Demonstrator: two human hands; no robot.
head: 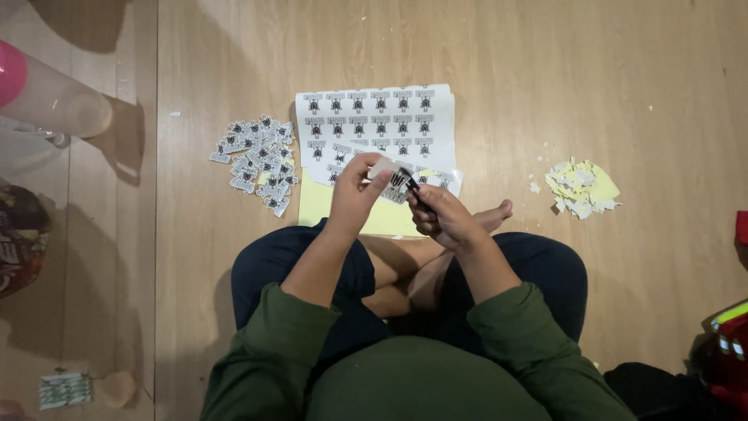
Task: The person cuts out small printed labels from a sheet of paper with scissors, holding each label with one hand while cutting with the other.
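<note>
Here we sat cross-legged on the wooden floor (545, 93), hands raised over our lap. Our left hand (352, 195) pinched a small printed paper piece (387, 173) between thumb and fingers, closed on its left edge. Our right hand (444, 217) was curled shut around a small dark tool (413, 193) (scissors or a cutter, we could not tell which), its tip touching the paper piece.

Just beyond the hands lay a white sheet of printed labels (374, 121), several rows intact, its lower part cut away unevenly. Under it, towards our legs, a pale yellow sheet (323, 206) showed. To the left of the label sheet, near but apart, sat a loose pile of cut-out labels (257, 160). Well to the right, a heap of yellow and white scraps (583, 187) rested on the floor, with a few crumbs scattered beside it.

At the far left edge stood a translucent tube with a pink end (47, 93).
</note>
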